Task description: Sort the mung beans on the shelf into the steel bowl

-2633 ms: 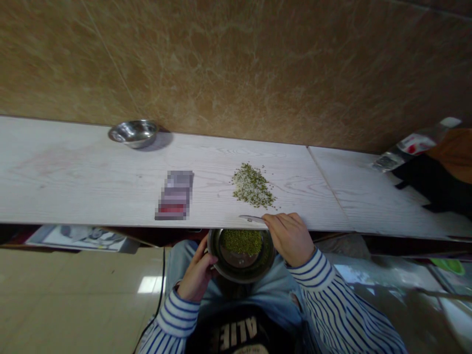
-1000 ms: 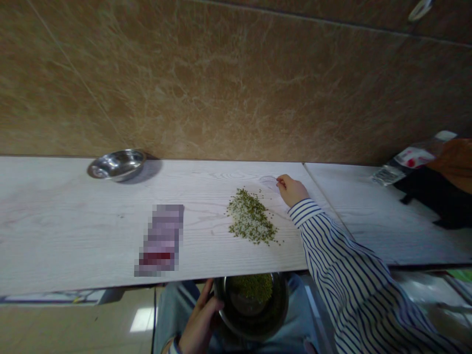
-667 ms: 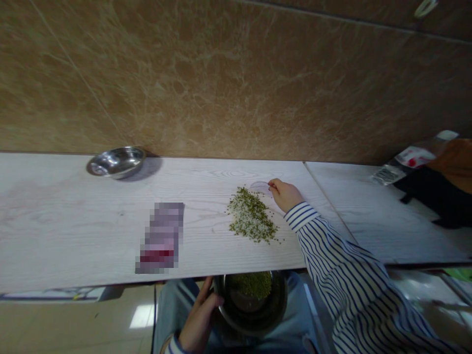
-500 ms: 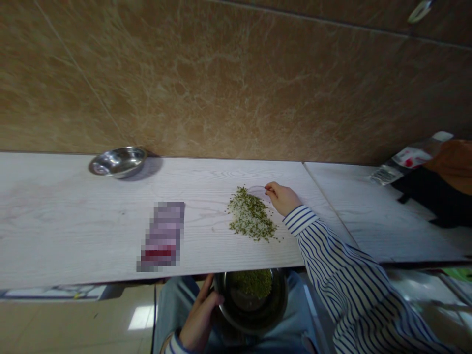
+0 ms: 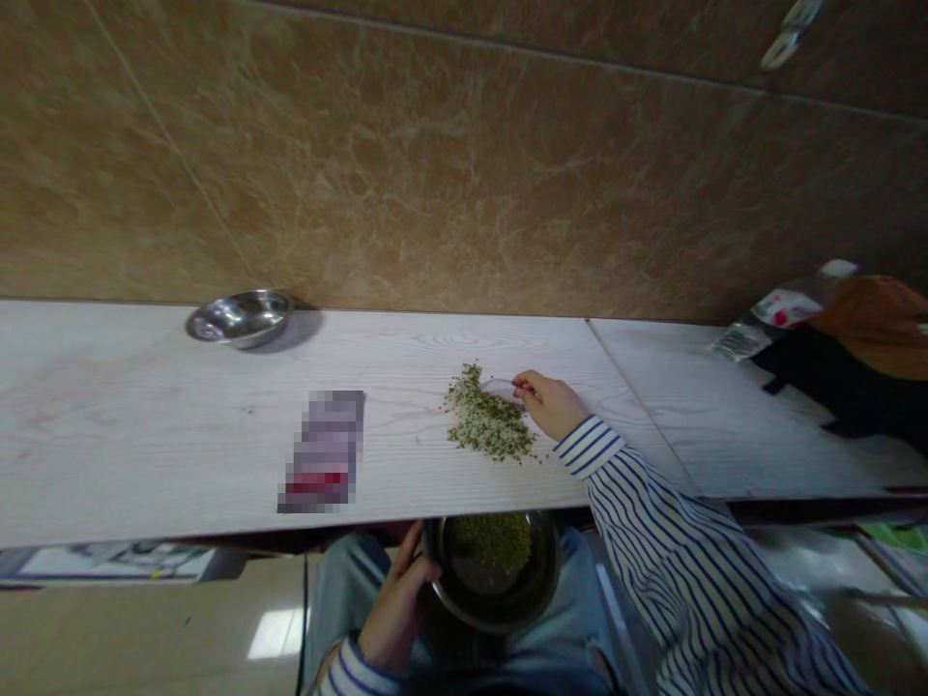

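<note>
Across the top of the frame stretches a brown marbled wall point(image 5: 435, 174). Below it, a pale wood-grain counter point(image 5: 145, 416) runs from side to side. At the bottom centre are the seated person's jeans point(image 5: 344, 590), and a blue-and-white striped sleeve point(image 5: 674, 561) reaches up from the lower right. On the counter at the far right lies a black and orange bag point(image 5: 881, 391). At the bottom centre, just below the counter's near edge, is a metal large bowl point(image 5: 464, 578) with green grains point(image 5: 499, 541) in it; the left hand point(image 5: 397, 611) grips its left rim. A pile point(image 5: 487, 425) of mixed green and white grains lies on the counter near the middle of the frame. At left, against the wall, sits a shiny small bowl point(image 5: 243, 314). Left of centre lies a flat rectangle point(image 5: 324, 450), blurred out by large pixels. A clear bottle point(image 5: 790, 304) leans beside the bag. The right hand point(image 5: 552, 404) pinches a thin clear piece point(image 5: 499, 387) at the pile's upper right edge.
</note>
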A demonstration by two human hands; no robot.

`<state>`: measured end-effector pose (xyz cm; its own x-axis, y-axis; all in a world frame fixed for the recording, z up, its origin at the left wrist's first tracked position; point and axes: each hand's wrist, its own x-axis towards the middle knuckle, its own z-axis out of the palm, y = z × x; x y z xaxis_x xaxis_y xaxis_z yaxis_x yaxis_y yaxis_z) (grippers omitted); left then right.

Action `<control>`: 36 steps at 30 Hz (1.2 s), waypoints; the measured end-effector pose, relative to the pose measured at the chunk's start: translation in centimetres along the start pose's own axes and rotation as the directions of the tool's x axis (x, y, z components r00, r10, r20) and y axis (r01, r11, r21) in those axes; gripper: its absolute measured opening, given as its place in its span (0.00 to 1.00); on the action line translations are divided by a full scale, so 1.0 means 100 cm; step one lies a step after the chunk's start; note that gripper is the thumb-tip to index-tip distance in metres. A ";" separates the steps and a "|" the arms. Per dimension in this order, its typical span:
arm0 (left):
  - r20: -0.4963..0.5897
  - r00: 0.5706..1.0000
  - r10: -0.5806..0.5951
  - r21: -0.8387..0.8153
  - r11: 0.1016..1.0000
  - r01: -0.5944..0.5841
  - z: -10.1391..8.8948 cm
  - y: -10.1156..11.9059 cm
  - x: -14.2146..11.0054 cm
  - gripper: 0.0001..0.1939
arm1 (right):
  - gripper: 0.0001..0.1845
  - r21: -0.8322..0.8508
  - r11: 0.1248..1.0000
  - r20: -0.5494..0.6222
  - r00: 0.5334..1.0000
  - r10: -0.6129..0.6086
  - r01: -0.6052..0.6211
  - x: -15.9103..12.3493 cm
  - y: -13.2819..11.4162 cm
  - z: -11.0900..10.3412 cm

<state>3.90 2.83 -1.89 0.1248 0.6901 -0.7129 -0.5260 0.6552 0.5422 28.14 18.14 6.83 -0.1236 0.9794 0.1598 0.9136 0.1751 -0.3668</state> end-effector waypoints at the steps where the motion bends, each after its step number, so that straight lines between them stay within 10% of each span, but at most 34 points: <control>1: 0.005 1.000 -0.002 0.012 1.000 0.002 0.001 0.001 -0.002 0.43 | 0.10 -0.003 1.000 0.002 1.000 -0.007 0.007 -0.002 -0.002 -0.001; 36: 0.098 0.991 0.089 0.043 0.995 -0.093 0.000 -0.002 -0.024 0.33 | 0.13 -0.148 0.981 -0.048 0.990 -0.134 0.125 -0.064 -0.021 -0.011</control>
<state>3.75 1.01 -0.28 0.1593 0.7721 -0.6151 -0.4985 0.6008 0.6250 27.42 11.44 7.55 -0.2256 0.9412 0.2513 0.9382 0.2794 -0.2041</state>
